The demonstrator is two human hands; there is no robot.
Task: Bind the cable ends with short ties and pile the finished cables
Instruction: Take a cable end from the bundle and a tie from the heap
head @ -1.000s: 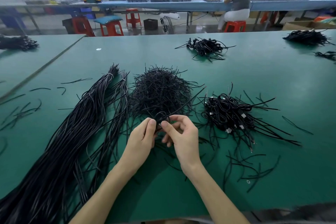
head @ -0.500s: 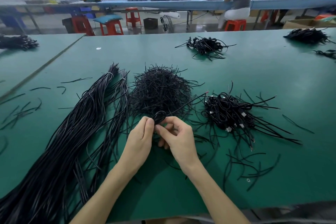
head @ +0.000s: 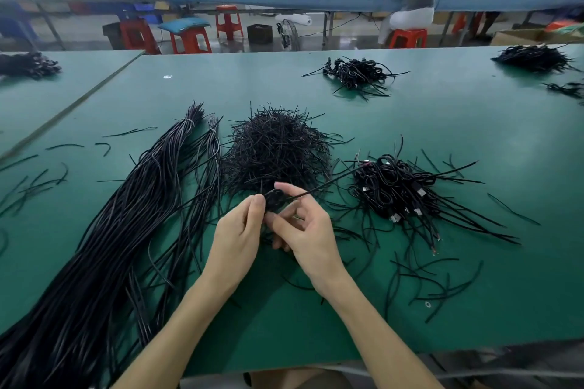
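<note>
Near the middle of the green worktop [head: 442, 123], just before the bristly heap of short ties [head: 275, 148], the left hand [head: 235, 230] pinches the small coiled cable [head: 275, 199]. The fingers [head: 286, 188] of the right hand [head: 308, 230] curl onto it where a thin stiff strand [head: 319, 189] juts out, tie or cable end I cannot tell. Risk as I judge it: the smooth, springy black jacket uncoils if either pinch eases before cinching, or the strand snags loose ties beside the tangled pile of finished cables [head: 395, 189].
</note>
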